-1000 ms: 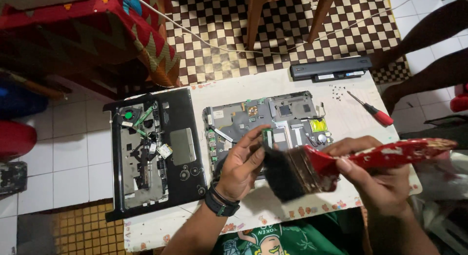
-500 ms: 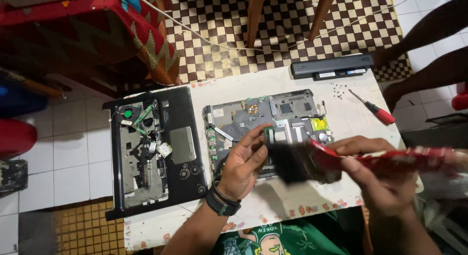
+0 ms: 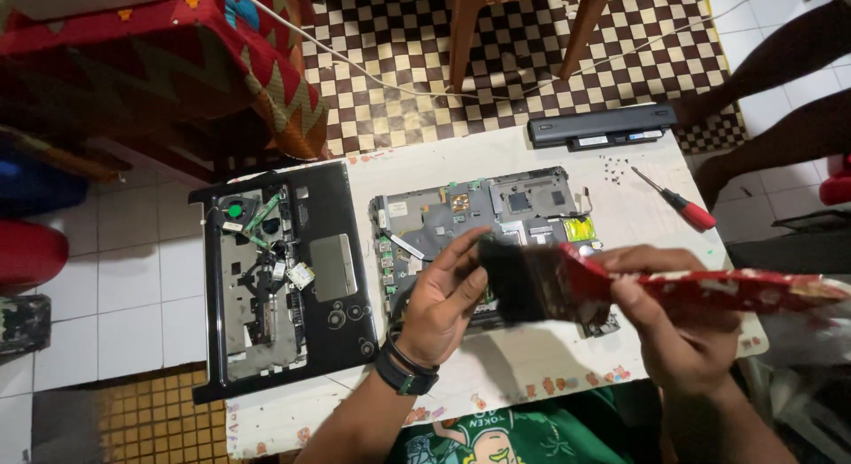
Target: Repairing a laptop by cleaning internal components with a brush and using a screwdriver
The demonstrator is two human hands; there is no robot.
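Note:
My right hand (image 3: pixel 678 327) grips the red handle of a wide paintbrush (image 3: pixel 567 282) with dark bristles. The bristles hang just above the near edge of a grey laptop motherboard (image 3: pixel 483 211) lying on the white table (image 3: pixel 550 366). My left hand (image 3: pixel 443 296), with a dark watch on its wrist, rests on the board's near left part, fingers raised toward the bristles. The brush is blurred by motion.
A black laptop case (image 3: pixel 288 278) with its insides exposed lies at the table's left. A black battery (image 3: pixel 603 127) sits at the far edge, a red-handled screwdriver (image 3: pixel 678 201) and small screws (image 3: pixel 612 169) at the right. Chair legs, another person's legs and a patterned cloth surround the table.
The brush has swept left across the board's near edge, and my right hand followed it. My left hand stayed on the board.

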